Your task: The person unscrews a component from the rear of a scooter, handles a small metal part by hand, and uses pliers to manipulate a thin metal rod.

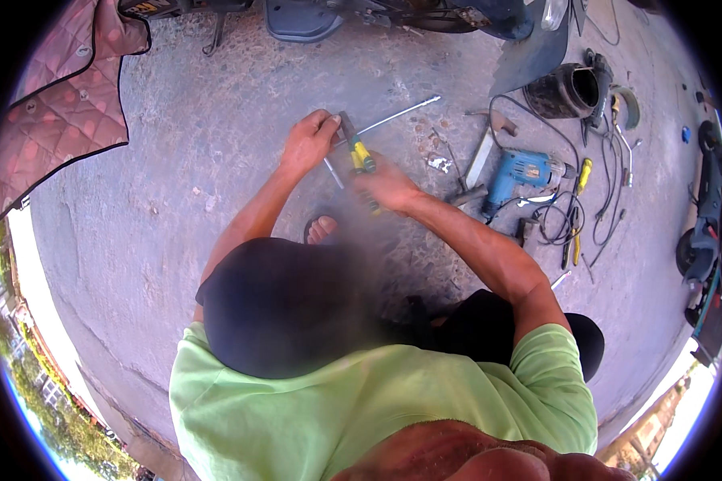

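My left hand (309,144) is closed, thumb and fingertips pinched together beside the dark jaws of a pair of pliers (359,152) with yellow and black handles. What this pinch holds is too small to make out. My right hand (387,186), slightly blurred, is wrapped round the pliers' handles. Behind the jaws, a thin metal rod (401,113) slants up to the right. A second short rod piece (334,173) shows just below my left hand; whether the two are joined I cannot tell. My sandalled foot (322,229) is below the hands.
To the right on the concrete lie a hammer (480,156), a blue power drill (521,175), a yellow-handled screwdriver (585,174) and looped cables (549,224). A dark metal cylinder (541,92) lies farther back. Motorcycle parts (301,20) line the far edge; a quilted cloth (72,120) hangs left.
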Available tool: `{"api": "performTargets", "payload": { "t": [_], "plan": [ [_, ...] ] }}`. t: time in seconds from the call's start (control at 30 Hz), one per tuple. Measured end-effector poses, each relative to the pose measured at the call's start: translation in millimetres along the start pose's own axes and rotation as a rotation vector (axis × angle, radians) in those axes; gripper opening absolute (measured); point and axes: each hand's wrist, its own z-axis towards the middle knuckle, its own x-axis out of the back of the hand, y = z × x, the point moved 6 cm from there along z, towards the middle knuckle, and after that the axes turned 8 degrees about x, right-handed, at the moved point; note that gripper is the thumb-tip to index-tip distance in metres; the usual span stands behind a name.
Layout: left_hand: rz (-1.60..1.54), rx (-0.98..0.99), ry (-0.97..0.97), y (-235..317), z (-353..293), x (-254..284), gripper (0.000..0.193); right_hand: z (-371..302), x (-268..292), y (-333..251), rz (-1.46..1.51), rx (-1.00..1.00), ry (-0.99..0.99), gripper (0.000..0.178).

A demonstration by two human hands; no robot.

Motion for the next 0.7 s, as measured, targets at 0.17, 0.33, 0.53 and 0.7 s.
{"api": "performTargets", "payload": {
  "t": [0.17, 0.33, 0.53, 0.7],
  "plan": [
    [0.013, -0.125, 0.085, 3.8, -2.6, -3.1, 0.029, 2.5, 4.2, 2.0, 0.02, 0.026, 0.005, 0.046],
    [0.109, -0.339, 0.153, 13.1, -5.8, 1.1, 0.027, 6.9, 5.1, 9.9, 0.029, 0.031, 0.004, 0.047],
    [-0.149, 0.101, -0.091, -18.6, 13.4, -8.0, 0.027, 6.5, 4.2, 12.9, 0.039, 0.047, 0.017, 0.045],
    [-0.043, -0.286, 0.189, 5.5, -0.8, -4.4, 0.029, 8.3, 8.5, 13.2, 0.047, 0.053, -0.012, 0.041]
  ]
}}
